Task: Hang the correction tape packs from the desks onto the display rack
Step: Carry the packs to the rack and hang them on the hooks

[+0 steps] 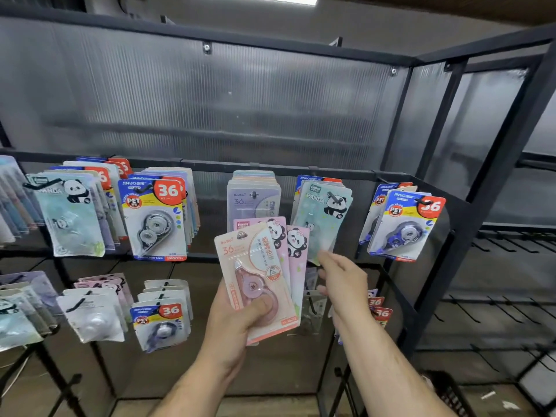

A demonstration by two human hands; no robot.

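My left hand (240,314) grips a fanned stack of pink correction tape packs (258,272), thumb across the front pack, held up before the black display rack (301,171). Two pink panda packs (296,251) show behind the front one. My right hand (343,278) is just right of the stack with relaxed fingers, holding nothing, below a teal panda pack (323,215) that hangs on a hook. Right behind the stack hangs a row of lilac packs (252,197).
More packs hang on hooks at the upper left (153,218), upper right (406,224) and on the lower row (159,323). A second black rack (511,266) with bare hooks stands to the right. A ribbed translucent panel (210,100) backs the rack.
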